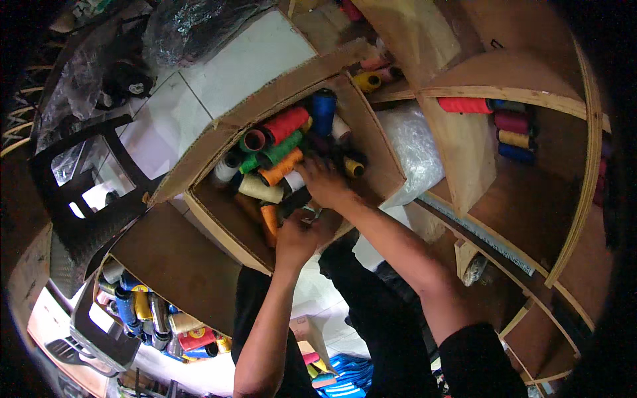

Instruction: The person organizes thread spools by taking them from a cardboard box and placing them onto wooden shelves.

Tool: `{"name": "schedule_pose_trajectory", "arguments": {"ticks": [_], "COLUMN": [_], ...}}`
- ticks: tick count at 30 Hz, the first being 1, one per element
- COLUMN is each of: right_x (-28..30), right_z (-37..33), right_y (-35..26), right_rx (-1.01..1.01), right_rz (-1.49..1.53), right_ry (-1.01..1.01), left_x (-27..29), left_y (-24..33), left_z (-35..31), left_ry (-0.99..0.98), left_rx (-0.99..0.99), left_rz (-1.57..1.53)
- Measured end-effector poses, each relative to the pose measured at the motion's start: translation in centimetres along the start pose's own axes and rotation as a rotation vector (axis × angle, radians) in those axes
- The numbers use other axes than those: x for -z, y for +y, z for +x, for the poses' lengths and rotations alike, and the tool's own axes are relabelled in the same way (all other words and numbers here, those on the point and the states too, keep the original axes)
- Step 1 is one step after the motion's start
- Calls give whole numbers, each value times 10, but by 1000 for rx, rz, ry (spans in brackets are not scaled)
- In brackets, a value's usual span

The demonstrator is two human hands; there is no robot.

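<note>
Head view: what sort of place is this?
Likely a sewing workshop's thread store, though no sewing machine is clearly visible. Signs: a cardboard box of multicoloured thread spools, a second batch of spools at lower left, and wooden shelving with more spools at right.

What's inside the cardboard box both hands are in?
The cardboard box holds a pile of spools, among them a red spool, a blue spool and a cream spool. The left hand and right hand hide part of it; anything underneath cannot be seen.
</note>
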State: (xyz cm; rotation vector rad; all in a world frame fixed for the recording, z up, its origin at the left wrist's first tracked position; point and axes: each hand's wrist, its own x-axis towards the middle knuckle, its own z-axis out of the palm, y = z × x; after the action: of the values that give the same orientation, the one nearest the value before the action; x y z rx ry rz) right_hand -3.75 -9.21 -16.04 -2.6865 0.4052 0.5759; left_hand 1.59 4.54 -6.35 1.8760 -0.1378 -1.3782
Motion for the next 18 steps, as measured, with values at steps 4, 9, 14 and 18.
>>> {"name": "schedule_pose_trajectory", "arguments": {"ticks": [4,9,14,18], "right_x": [31,51,62,132], "right_z": [6,5,-15,-57], "right_y": [0,-9,-1,-9], "right_rx": [-32,-41,-34,-68], "right_rz": [52,47,33,113], "right_ry": [-290,-321,-251,-538], "left_x": [-3,-6,4,0], "left_y": [11,7,41,59], "left_z": [-7,-8,-11,-29], "left_ry": [-38,-65,10,204], "left_rx": [5,-89,-108,-710], "left_rz": [76,221,153,925]}}
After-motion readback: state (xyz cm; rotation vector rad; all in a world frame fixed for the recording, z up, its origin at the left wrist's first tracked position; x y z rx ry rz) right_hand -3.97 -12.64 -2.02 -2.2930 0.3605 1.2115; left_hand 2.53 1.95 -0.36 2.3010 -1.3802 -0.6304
